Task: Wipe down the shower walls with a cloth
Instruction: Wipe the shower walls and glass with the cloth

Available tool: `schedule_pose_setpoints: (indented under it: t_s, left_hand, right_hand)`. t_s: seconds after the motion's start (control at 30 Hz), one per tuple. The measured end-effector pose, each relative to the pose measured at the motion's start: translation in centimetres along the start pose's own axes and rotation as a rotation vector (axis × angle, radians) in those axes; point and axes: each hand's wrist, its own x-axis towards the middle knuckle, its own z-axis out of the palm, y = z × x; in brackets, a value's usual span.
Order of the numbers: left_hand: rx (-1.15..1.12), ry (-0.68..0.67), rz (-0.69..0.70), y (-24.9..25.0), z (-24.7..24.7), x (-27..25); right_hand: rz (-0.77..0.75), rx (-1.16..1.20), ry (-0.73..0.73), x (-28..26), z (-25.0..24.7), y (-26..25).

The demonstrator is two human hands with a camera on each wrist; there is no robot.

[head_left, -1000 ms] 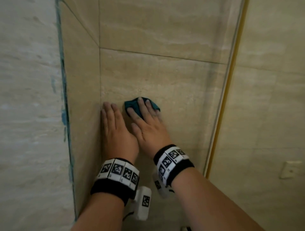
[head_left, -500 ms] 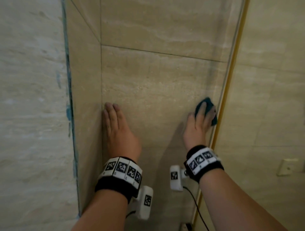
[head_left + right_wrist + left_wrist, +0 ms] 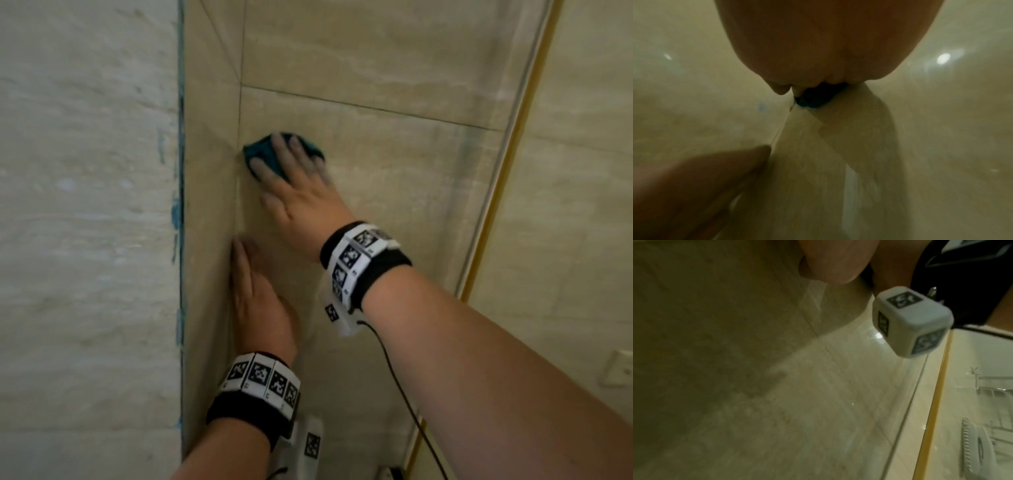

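The left hand (image 3: pixel 262 308) lies flat with straight fingers on the shower wall (image 3: pixel 394 192), beside the corner joint. A black cable (image 3: pixel 400 387) hangs from the right wrist. A gold trim strip (image 3: pixel 493 212) bounds the wall at right. Half a second earlier the right hand (image 3: pixel 301 202) was at that strip; it now presses extended fingers on the cloth (image 3: pixel 265 150) near the corner, above the left hand. The cloth is teal, bunched, partly covered.
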Motion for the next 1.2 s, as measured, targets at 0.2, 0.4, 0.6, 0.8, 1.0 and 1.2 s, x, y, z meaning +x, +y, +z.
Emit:
schedule_pose_setpoints:
  t_s: [0.2,0.4,0.6,0.8,1.0,1.2]
  left_hand:
    - [-0.015,-0.053,-0.035,-0.6,-0.7,-1.7]
    - [0.050,-0.135,-0.001,-0.4,-0.6,-1.4]
    - [0.114,-0.159,0.019,-0.7,0.1,-1.4]
    - [0.088,-0.160,0.034,-0.8,-0.1,-1.7]
    - [0.123,-0.170,0.005,-0.4,0.1,-1.6]
    - [0.089,-0.145,0.014,0.1,0.0,-1.4]
  right_hand:
    - [-0.029,-0.072,-0.050,-8.5,5.6,1.4]
    - [0.645,0.117,0.248,-19.1,8.1,7.4]
    - [0.354,-0.084,0.061,-16.5,11.3,2.8]
    - [0.242,-0.057,0.090,-18.0,11.4,3.1]
    - [0.752,0.161,0.336,-19.1,9.4,7.2]
    - [0.692,-0.080,0.425,-10.7,2.9,11.5]
